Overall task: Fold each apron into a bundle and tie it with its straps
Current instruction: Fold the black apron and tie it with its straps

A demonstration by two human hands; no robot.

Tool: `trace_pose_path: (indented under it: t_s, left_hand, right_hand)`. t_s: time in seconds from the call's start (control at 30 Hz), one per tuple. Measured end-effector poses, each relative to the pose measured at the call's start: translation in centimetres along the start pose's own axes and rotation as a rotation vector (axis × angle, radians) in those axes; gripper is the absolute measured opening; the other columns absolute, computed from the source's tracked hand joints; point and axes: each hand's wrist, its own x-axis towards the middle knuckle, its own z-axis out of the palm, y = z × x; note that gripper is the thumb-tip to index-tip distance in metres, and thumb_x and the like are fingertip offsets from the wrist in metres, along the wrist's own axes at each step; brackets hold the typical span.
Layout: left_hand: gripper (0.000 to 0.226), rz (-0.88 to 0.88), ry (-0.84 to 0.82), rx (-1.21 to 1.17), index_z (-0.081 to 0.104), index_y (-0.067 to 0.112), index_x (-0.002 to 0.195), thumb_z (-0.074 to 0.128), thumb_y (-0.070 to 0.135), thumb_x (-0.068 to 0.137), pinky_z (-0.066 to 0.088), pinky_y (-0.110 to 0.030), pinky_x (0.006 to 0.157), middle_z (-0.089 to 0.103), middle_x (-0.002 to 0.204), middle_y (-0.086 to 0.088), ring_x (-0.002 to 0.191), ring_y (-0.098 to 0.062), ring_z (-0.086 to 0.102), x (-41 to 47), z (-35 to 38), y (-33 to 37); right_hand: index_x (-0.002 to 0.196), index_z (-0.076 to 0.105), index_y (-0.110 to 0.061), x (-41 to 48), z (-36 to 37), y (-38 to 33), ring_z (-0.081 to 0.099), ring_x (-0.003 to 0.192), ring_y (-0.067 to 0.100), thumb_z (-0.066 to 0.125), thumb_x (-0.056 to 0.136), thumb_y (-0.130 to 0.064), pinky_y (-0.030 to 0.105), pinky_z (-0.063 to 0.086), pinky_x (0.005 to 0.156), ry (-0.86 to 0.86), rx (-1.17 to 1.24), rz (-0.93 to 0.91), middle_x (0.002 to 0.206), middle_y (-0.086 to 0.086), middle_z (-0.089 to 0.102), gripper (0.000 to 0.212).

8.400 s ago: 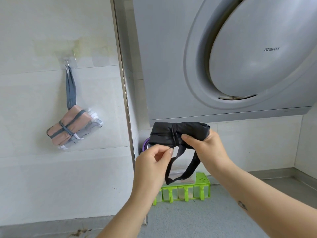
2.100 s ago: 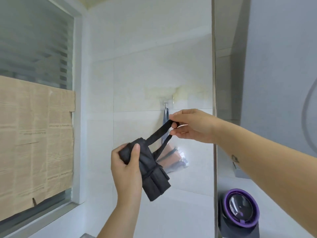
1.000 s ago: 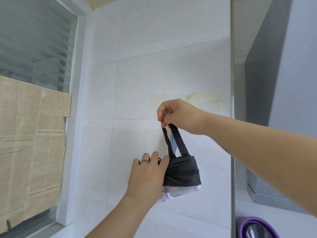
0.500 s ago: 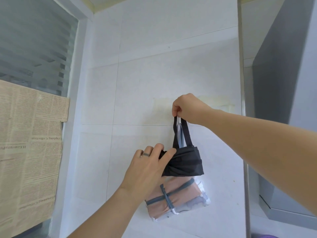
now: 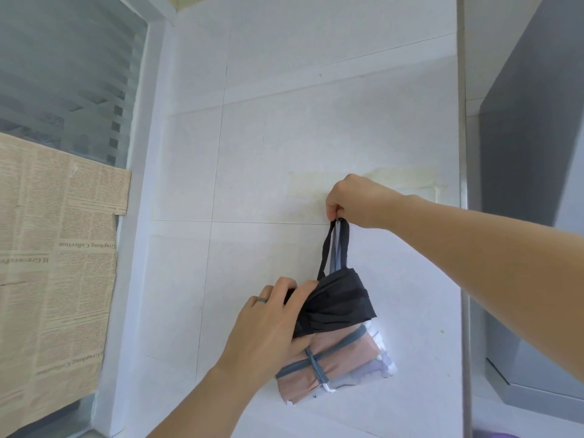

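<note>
a black apron bundle (image 5: 336,306) is held just above a tied pink bundle (image 5: 335,355), overlapping its top. its left end is gripped by the left hand (image 5: 268,324); its strap loop (image 5: 325,248) is pinched higher up by the right hand (image 5: 357,200).

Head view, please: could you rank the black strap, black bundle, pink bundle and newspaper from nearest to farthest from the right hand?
1. black strap, pinched by the right hand itself.
2. black bundle, just below, gripped by the left hand.
3. pink bundle, lower down, beneath the black one.
4. newspaper, far left on the window.
</note>
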Motion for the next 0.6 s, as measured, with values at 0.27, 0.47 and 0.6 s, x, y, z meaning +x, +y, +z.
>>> trace_pose_path:
  t_s: [0.27, 0.47, 0.6]
  left_hand:
    - [0.061, -0.007, -0.136, -0.16, 0.036, 0.028, 0.138, 0.054, 0.047, 0.083, 0.05, -0.025, 0.065, 0.048, 0.116, 0.003, 0.086, -0.017, 0.06, -1.0, -0.7, 0.1]
    - [0.076, -0.172, -0.229, -0.293, 0.015, 0.037, 0.151, 0.057, 0.049, 0.089, 0.041, -0.034, 0.104, 0.016, 0.148, 0.001, 0.136, -0.02, 0.026, -1.7, 0.0, 1.6]
    - [0.068, -0.226, -0.188, -0.223, 0.001, 0.031, 0.151, 0.025, 0.057, 0.094, 0.04, -0.046, 0.105, 0.017, 0.152, -0.005, 0.138, -0.029, 0.023, -3.9, 1.6, 3.7]
  right_hand:
    - [0.134, 0.044, -0.023, -6.4, 2.6, -2.5, 0.052, 0.106, 0.021, 0.052, 0.094, -0.028, 0.03, 0.042, 0.086, 0.07, 0.217, 0.087, 0.135, -0.003, 0.04, 0.041]
    - [0.124, 0.043, -0.028, -12.9, 7.5, -4.6, 0.056, 0.093, 0.017, 0.063, 0.086, -0.033, 0.024, 0.046, 0.079, -0.032, 0.654, 0.201, 0.108, 0.0, 0.059, 0.044]
    - [0.137, 0.033, -0.027, -13.1, 8.3, -4.9, 0.059, 0.095, 0.024, 0.058, 0.09, -0.033, 0.034, 0.049, 0.083, 0.048, 0.593, 0.197, 0.106, 0.004, 0.065, 0.053]
